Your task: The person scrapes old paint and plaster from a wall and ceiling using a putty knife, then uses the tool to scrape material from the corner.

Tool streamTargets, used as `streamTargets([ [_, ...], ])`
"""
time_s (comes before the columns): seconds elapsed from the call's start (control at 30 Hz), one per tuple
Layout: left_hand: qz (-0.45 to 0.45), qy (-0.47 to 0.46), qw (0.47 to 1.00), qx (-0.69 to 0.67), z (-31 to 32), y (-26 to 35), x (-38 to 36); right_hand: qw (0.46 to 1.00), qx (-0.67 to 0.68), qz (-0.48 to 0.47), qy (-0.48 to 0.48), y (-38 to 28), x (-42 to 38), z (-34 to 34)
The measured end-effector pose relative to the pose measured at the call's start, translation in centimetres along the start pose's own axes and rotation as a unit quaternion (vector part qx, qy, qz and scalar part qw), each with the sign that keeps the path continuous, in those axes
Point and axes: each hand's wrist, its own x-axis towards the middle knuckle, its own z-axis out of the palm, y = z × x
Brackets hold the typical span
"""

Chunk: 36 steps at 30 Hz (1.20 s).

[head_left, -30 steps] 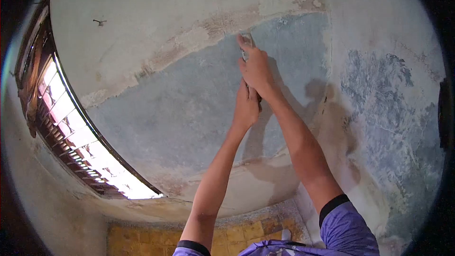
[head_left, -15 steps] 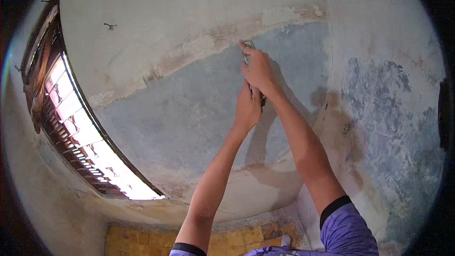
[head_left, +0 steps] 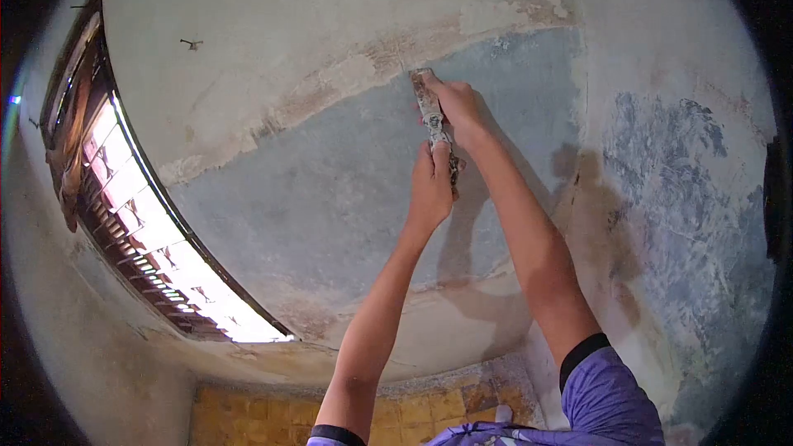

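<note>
A worn, plaster-smeared scraper (head_left: 428, 99) points upward against the wall, its tip at the border between the blue-grey paint (head_left: 330, 173) and the bare, chipped band (head_left: 355, 74). Low on the scraper, my left hand (head_left: 431, 186) is closed around the handle, with the thumb lying along it. Higher up, my right hand (head_left: 459, 109) grips the flat blade from its right side. Some of its fingers are hidden behind the metal.
At the left is a barred window (head_left: 157, 223) with bright light and a worn wooden frame. A nail (head_left: 192, 44) sticks out of the upper wall. Patchy blue paint (head_left: 673, 149) covers the adjoining right wall. Yellowish floor tiles (head_left: 396, 417) show below.
My right hand has shifted right and turned, uncovering the scraper's blade and neck. My left hand stays around the handle. The view has moved slightly.
</note>
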Motion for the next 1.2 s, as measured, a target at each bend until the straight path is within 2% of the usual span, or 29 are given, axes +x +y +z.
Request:
streamTargets([
  [0.07,-0.011,0.005,1.0,0.016,-0.2,0.0,0.2,0.99,0.13,0.041,-0.034,-1.2,-1.0,0.7],
  [0.17,-0.012,-0.023,0.999,0.04,-0.9,0.3,0.7,0.998,0.067,0.017,-0.007,-2.4,-2.8,0.8],
  [0.27,-0.005,-0.04,0.998,0.055,-0.8,1.0,1.3,0.998,0.005,-0.035,0.046,-1.8,-1.2,1.0],
  [0.37,0.023,-0.034,0.998,0.039,0.2,0.2,2.5,0.999,-0.033,-0.034,0.013,-2.7,-1.2,0.3],
  [0.43,0.044,-0.021,0.998,0.033,1.2,-0.5,2.1,0.998,-0.045,-0.024,0.031,-2.1,-1.8,-0.1],
  [0.57,0.087,-0.01,0.993,0.074,0.9,-0.6,2.7,0.998,-0.045,0.013,0.047,-3.8,-1.9,0.5],
  [0.7,0.068,-0.003,0.993,0.097,0.7,0.0,2.5,0.999,-0.028,0.007,0.043,-3.0,-2.2,0.5],
  [0.8,0.098,-0.01,0.988,0.115,-0.2,-0.1,2.1,0.998,-0.019,0.017,0.049,-2.4,-2.3,0.6],
  [0.9,0.059,-0.022,0.992,0.11,0.0,0.5,3.2,0.998,-0.027,0.015,0.05,-3.8,-1.6,1.0],
  [1.0,0.141,0.014,0.98,0.139,-0.2,-0.5,2.7,0.999,-0.014,0.014,0.051,-2.8,-2.1,0.9],
  [1.1,0.032,-0.02,0.996,0.078,-0.3,0.2,1.7,0.998,-0.031,0.017,0.056,-2.7,-2.4,1.0],
  [1.2,0.071,-0.031,0.986,0.15,-0.5,0.7,3.3,0.998,-0.027,0.024,0.058,-4.3,-1.8,1.2],
])
